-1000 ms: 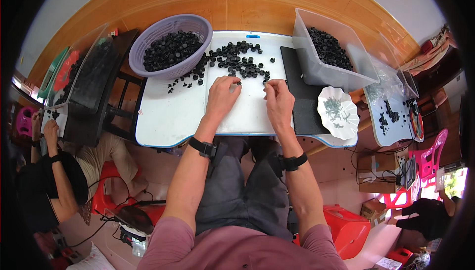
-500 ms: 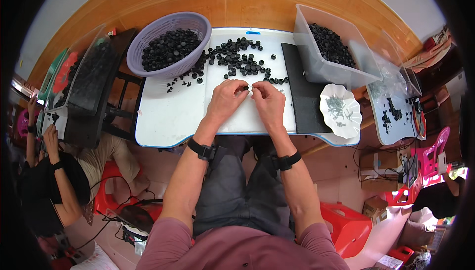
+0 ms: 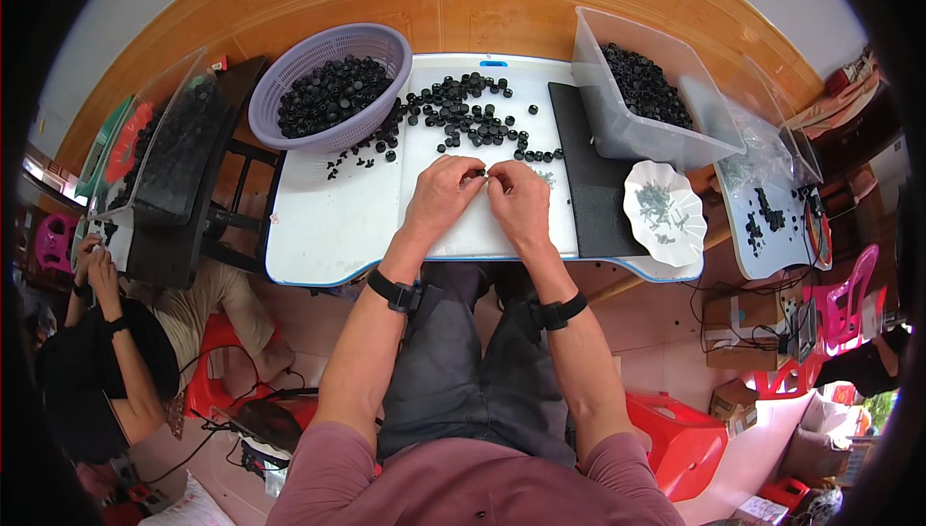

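Note:
Over the front half of the white table [image 3: 328, 227], my left hand [image 3: 442, 196] is closed in a pinch on a small black cap [image 3: 476, 173]. My right hand [image 3: 519, 206] meets it, fingertips pressed together against the cap; whatever sits in them is too small to make out. Just beyond both hands, several loose black round caps [image 3: 482, 131] lie spread over the table. A few small clear pieces [image 3: 547, 178] rest beside my right hand. More clear pieces [image 3: 656, 203] fill part of a white scalloped dish [image 3: 691, 248] at the right.
A purple basket [image 3: 378, 123] of black caps stands back left. At back right is a clear plastic bin [image 3: 617, 135] of black parts, next to a black mat [image 3: 598, 222]. To the left, a person [image 3: 125, 362] works at another table. Red stools [image 3: 675, 439] stand on the floor.
My right hand has moved slightly left, closing the small gap to my left hand. The pale bit seen between the fingertips is now hidden. The neighbour's hands have come together.

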`<state>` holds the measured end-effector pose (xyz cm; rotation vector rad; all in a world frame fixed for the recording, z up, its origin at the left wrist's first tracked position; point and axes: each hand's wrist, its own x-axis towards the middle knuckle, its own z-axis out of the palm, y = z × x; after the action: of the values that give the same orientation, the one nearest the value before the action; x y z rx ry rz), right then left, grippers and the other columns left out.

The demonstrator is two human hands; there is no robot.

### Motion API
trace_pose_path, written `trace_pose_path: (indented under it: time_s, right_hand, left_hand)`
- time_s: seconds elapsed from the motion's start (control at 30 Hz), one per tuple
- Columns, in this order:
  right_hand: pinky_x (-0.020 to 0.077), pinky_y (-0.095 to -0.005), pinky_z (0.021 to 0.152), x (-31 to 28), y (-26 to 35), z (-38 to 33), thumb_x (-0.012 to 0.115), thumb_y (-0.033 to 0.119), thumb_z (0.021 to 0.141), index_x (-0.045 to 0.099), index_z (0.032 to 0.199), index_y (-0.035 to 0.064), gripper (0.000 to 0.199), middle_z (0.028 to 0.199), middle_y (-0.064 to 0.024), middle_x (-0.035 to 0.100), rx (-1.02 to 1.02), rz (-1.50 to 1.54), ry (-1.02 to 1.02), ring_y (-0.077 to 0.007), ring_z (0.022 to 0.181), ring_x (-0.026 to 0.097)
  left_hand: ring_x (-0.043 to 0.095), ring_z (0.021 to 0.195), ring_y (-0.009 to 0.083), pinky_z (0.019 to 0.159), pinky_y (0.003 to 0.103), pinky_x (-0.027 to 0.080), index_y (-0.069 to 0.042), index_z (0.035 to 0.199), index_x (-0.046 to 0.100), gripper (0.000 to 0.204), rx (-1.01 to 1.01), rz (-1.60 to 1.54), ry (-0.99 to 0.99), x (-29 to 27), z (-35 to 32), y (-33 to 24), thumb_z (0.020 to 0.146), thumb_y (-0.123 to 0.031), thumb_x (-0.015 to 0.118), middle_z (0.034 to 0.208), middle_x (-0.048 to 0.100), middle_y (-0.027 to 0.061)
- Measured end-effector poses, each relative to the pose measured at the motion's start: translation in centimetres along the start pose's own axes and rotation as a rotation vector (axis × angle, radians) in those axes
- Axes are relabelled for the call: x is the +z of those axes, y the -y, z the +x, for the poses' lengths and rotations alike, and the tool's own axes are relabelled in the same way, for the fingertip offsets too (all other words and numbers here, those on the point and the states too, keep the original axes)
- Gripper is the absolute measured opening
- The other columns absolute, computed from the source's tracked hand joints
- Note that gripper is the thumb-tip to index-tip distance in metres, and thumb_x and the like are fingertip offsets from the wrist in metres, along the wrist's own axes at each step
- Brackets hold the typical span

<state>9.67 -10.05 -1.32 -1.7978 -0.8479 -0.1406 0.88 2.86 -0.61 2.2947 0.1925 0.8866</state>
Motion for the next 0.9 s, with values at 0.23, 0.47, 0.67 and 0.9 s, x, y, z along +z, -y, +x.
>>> trace_pose_path:
  time_s: [0.23,0.47,0.67,0.9]
  right_hand:
    - [0.0544,-0.0438,0.069,0.23,0.11,-0.03,0.067,0.001,0.084,0.070,0.092,0.0012,0.009,0.084,-0.0177,0.069,-0.084,-0.029,-0.004,-0.0343,0.074,0.069]
    - [0.0563,-0.0387,0.068,0.32,0.45,0.00,0.067,0.001,0.089,0.070,0.095,0.0002,0.007,0.087,-0.0170,0.072,-0.010,0.091,0.000,-0.0301,0.075,0.073]
    - [0.0549,-0.0295,0.065,-0.41,0.26,0.27,0.072,0.006,0.091,0.073,0.098,-0.0014,0.010,0.079,-0.0099,0.075,0.243,0.319,0.079,-0.0126,0.068,0.070]
    - [0.0526,-0.0295,0.063,-0.24,-0.13,0.26,0.074,0.008,0.088,0.075,0.094,-0.0013,0.011,0.076,-0.0091,0.073,0.231,0.258,0.074,-0.0129,0.067,0.066]
  left_hand:
    - [0.072,0.083,0.0260,0.074,0.035,0.059,0.000,0.103,0.074,0.020,0.040,0.027,-0.002,0.09,-0.12,0.39,0.083,-0.003,0.077,0.093,0.074,0.0131]
    - [0.071,0.085,0.0281,0.077,0.037,0.058,-0.001,0.103,0.074,0.020,0.002,-0.012,0.008,-0.10,-0.12,-0.15,0.084,-0.004,0.076,0.094,0.074,0.0137]
    - [0.074,0.084,0.0252,0.075,0.034,0.060,-0.001,0.107,0.074,0.021,-0.038,-0.067,0.002,-0.11,-0.09,-0.17,0.086,-0.004,0.075,0.096,0.074,0.0136]
    - [0.074,0.084,0.0247,0.075,0.033,0.061,-0.001,0.107,0.074,0.019,-0.030,-0.065,0.051,-0.10,-0.22,-0.02,0.089,-0.006,0.073,0.096,0.075,0.0133]
